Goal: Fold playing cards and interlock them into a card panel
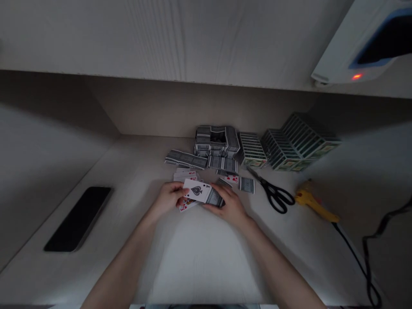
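An ace of spades (196, 190) is pinched face up between the thumb and fingers of my left hand (170, 196). My right hand (230, 204) closes around a patterned, back-side-up playing card (214, 198), whose edge meets the ace. Whether it is one card or a few stacked, I cannot tell. Under the ace, a red-suited face card (187, 206) sticks out. Just beyond my left hand lie loose face-up cards (185, 174). Past my right hand are a red-suited card (231, 178) and a single face-down card (247, 185).
Folded-card blocks (216, 139) and slatted card structures (299, 141) stand along the back. Black-handled scissors (277, 195) and a yellow glue gun (317, 206) with its cord lie right. A phone (79, 219) rests left. A shelf (193, 38) overhangs, carrying a white device (347, 56) with a red light.
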Demonstrator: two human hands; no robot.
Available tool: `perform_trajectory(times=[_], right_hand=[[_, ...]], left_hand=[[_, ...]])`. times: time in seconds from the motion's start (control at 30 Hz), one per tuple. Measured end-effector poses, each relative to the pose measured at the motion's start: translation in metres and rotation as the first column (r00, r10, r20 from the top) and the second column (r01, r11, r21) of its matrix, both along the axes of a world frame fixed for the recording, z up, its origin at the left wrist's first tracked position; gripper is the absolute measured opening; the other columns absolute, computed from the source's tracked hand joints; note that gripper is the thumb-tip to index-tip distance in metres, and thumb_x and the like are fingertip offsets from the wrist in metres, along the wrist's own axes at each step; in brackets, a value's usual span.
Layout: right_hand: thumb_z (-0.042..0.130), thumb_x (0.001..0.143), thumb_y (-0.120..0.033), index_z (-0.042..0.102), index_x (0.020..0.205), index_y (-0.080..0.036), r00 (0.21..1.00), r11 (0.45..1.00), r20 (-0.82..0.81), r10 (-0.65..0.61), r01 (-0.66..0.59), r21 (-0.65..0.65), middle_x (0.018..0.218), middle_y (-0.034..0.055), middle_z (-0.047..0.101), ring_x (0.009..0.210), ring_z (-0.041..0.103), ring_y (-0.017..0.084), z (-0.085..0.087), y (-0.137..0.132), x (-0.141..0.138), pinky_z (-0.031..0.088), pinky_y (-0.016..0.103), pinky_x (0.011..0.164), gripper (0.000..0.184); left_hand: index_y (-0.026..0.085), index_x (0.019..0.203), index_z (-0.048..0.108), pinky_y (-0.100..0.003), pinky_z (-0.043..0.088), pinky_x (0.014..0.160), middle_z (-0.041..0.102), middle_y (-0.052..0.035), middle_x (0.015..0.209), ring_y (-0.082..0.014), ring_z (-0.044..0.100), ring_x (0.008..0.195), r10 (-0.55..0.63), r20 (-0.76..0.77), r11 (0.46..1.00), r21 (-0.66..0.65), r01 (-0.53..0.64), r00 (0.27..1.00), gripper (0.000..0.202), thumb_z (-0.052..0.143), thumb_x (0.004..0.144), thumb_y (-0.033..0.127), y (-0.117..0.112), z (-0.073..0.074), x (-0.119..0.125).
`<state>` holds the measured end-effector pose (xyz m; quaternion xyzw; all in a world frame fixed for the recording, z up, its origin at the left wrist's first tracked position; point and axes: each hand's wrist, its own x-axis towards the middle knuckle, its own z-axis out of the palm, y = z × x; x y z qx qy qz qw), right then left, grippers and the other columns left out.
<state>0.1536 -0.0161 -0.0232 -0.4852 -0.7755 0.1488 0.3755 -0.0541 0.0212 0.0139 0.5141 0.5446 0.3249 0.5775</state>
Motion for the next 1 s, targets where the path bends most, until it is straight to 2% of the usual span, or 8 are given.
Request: perform_trajectory(times=[0.27, 0.47, 0.63, 1.0], right_hand=[[0.066, 0.066, -0.036, 0.047, 0.118, -0.021, 0.998, 0.997, -0.001, 0.070, -0.070, -0.011, 0.107, 0.0072, 0.060, 0.100, 0.053, 0.021, 0.0030, -0.0016, 0.0038, 0.044, 0.035, 0.086, 0.057], [0.067, 0.066, -0.035, 0.045, 0.120, -0.021, 0.995, 0.995, 0.008, 0.096, -0.096, -0.034, 0.110, 0.0087, 0.059, 0.103, 0.053, 0.023, 0.0038, -0.0027, 0.0048, 0.044, 0.039, 0.087, 0.060], [0.066, 0.067, -0.030, 0.043, 0.122, -0.023, 0.985, 0.984, 0.023, 0.169, -0.167, -0.060, 0.114, 0.0072, 0.057, 0.105, 0.053, 0.022, 0.0071, -0.0053, 0.0055, 0.040, 0.040, 0.092, 0.060], [0.066, 0.066, -0.032, 0.047, 0.117, -0.022, 0.992, 0.994, -0.050, 0.112, -0.112, -0.005, 0.109, 0.0076, 0.059, 0.101, 0.054, 0.021, 0.0056, -0.0075, 0.0019, 0.044, 0.036, 0.087, 0.055]], left_hand=[[0.013, 0.058, 0.059, -0.019, 0.028, 0.033, 0.046, 0.0041, 0.036, -0.0064, 0.038, 0.031, -0.052, 0.013, 0.998, -0.038, 0.052, 0.999, 0.015, 0.062, 0.060, 0.028, -0.0006, -0.0008, -0.0017], [0.013, 0.054, 0.058, -0.018, 0.027, 0.032, 0.048, 0.0029, 0.036, -0.0062, 0.038, 0.031, -0.091, 0.015, 0.994, -0.056, 0.091, 0.996, 0.016, 0.062, 0.059, 0.028, 0.0001, -0.0016, -0.0042], [0.015, 0.053, 0.057, -0.018, 0.026, 0.031, 0.046, 0.0039, 0.035, -0.0061, 0.037, 0.030, -0.132, -0.004, 0.989, -0.063, 0.131, 0.991, 0.014, 0.062, 0.059, 0.026, 0.0005, -0.0021, -0.0070], [0.013, 0.055, 0.058, -0.018, 0.028, 0.032, 0.049, 0.0027, 0.037, -0.0065, 0.040, 0.031, -0.122, 0.015, 0.989, -0.079, 0.123, 0.992, 0.014, 0.062, 0.061, 0.024, -0.0011, -0.0057, -0.0031]])
